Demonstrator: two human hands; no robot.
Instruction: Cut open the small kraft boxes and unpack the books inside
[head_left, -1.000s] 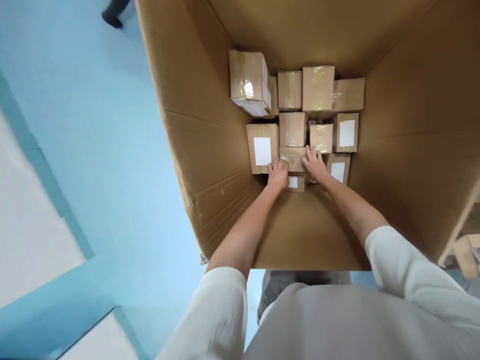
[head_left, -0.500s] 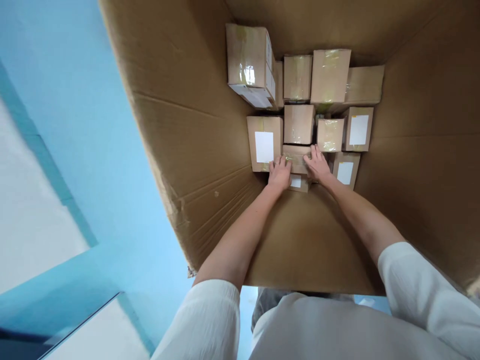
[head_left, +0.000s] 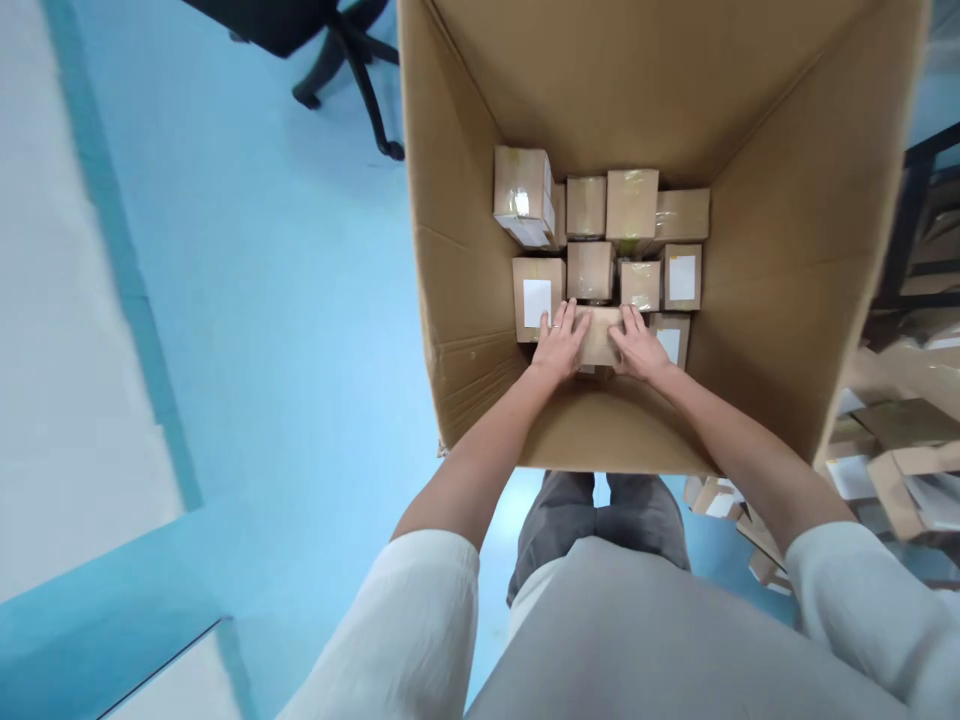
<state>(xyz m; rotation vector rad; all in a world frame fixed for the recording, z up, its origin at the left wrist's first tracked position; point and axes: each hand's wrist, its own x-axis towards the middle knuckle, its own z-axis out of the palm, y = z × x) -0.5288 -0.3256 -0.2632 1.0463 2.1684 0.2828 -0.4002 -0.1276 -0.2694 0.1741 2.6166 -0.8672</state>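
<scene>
Both arms (head_left: 469,465) reach fwd & down into the lg carton (head_left: 795,260), elbows slightly bent, L hand (head_left: 557,345) & R hand (head_left: 639,348) about level, fingers pointing away from the body. Each is part-curled, L at one end, R at the other, w/ the sm box (head_left: 600,338) held btwn them, nr the carton's front side, just R of a white-labelled box (head_left: 538,298).

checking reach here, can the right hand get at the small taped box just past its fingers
Probably yes: the small taped box sits just beyond the right hand, top uncovered, though that hand touches a nearer box.
</scene>
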